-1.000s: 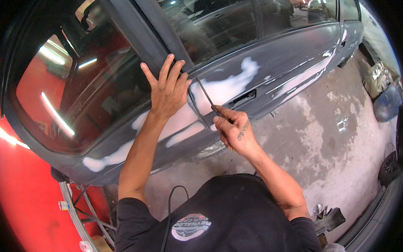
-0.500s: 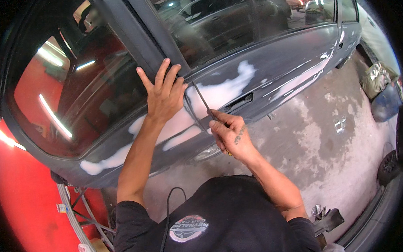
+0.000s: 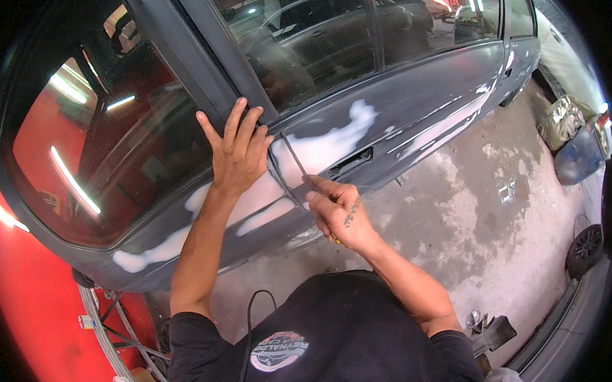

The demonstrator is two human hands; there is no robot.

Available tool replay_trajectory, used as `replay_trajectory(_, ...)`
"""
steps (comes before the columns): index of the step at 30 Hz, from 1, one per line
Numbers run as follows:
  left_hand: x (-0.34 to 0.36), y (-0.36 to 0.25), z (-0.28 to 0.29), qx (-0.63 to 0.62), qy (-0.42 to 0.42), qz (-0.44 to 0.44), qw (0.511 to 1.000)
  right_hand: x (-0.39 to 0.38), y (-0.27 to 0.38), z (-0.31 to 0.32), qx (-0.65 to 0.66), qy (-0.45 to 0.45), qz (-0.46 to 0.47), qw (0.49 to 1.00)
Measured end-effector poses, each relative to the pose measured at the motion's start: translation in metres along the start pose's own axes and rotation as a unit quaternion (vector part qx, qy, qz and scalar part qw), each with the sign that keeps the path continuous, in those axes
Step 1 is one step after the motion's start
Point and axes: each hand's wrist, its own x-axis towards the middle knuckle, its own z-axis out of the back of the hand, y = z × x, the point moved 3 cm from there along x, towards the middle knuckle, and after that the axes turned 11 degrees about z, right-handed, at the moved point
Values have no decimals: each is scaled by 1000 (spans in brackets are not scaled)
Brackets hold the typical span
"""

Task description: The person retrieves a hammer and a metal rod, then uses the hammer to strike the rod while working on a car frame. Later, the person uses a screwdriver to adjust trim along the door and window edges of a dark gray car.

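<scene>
Against the dark grey car door my left hand lies with fingers spread, pressed on the pillar and window edge beside the door gap. My right hand is closed around a long thin metal tool. Its narrow shaft slants up and left along the gap between the two panels, its tip close to my left fingertips. The grip is hidden in my palm; a bit of yellow shows below the fingers. Pale filler patches cover the panels on both sides of the gap. A dark door handle sits just above my right hand.
A rear side window reflects lights at left. Red panelling and a metal frame stand at lower left. On the stained concrete floor, a blue container and a wheel are at right.
The whole view has shifted slightly, so the car and both hands appear a little further left and lower. My left hand stays on the pillar, and the tool remains along the gap.
</scene>
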Motion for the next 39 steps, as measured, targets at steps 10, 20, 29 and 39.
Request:
replay_trajectory(10, 1, 0, 1, 6, -13, -20, 1000, 1, -9, 2, 32, 7, 7, 999)
replay_trajectory(20, 1, 1, -3, 6, -10, -17, 1000, -1, -26, 14, -119, -59, 85, 988)
replay_trajectory(29, -1, 1, -1, 3, -2, -11, 1000, 0, -35, 36, -160, -74, 77, 981)
replay_trajectory(39, 3, 0, 3, -1, -13, -21, 1000, 1, -19, 27, -209, -66, 96, 971)
